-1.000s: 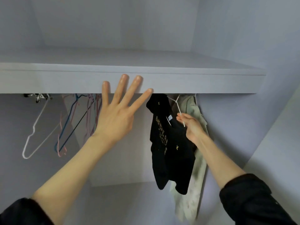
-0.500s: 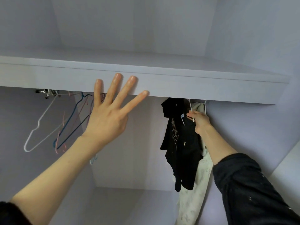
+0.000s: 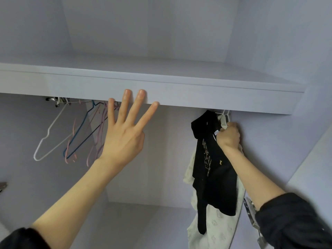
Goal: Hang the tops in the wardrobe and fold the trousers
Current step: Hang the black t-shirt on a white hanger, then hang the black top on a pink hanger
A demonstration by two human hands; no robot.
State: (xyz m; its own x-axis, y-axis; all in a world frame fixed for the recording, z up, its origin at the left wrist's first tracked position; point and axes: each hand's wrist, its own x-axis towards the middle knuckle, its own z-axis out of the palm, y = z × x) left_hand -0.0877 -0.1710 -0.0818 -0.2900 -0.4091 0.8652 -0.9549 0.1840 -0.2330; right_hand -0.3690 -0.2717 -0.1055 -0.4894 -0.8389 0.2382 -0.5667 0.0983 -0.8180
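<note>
A: Left hand (image 3: 124,139)?
B: Raised, fingers straight and spread, tips at shelf (image 3: 179,92) front edge. Holding nothing.
A: Right hand (image 3: 229,136)?
B: Clenched round white hanger (image 3: 223,116) carrying black top (image 3: 213,164), under shelf at wardrobe's right side. Pale top (image 3: 213,229) hanging behind it.
A: Left side?
B: Bare hangers (image 3: 71,133).

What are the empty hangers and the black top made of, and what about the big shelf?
The empty hangers look like thin wire with a smooth coloured coating: slim white, blue and pink outlines, bent at sharp corners. The black top seems to be soft matte cloth, drooping in folds, with small gold marks that may be stitched or printed. The shelf looks like a smooth, pale board with a flat, straight edge; probably coated wood.
</note>
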